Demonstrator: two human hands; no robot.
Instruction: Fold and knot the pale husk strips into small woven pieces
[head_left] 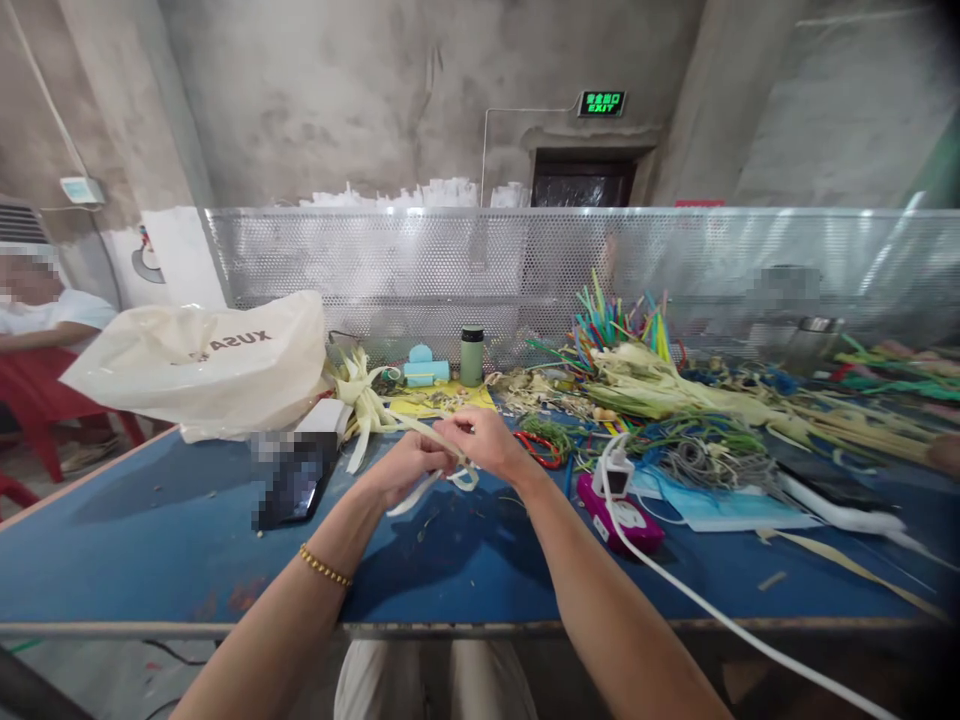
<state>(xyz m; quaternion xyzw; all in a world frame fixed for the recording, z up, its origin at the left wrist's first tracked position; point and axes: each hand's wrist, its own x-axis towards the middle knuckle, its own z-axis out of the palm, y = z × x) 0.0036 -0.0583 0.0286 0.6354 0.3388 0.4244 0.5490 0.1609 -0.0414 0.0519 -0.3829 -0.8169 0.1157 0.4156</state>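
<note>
Over the middle of the blue table (442, 590), my left hand (411, 466) and my right hand (480, 440) are close together. Both have their fingers closed on a pale husk strip (466, 480), which loops below the fingertips and trails toward the left. My left wrist wears a gold bead bracelet (325, 567). Just beyond my left hand lies a bundle of pale husk strips (361, 392). A red cord loop (541, 450) lies beyond my right wrist. The fingertips partly hide the strip between them.
A white plastic bag (202, 365) and a phone (304, 480) are on the left. A green bottle (472, 356) stands at the back. To the right lie a purple power strip (619, 515) with a white cable, grey cord coils (705, 455), long husks (645, 385) and colourful stems (600, 325). A person (56, 310) sits far left.
</note>
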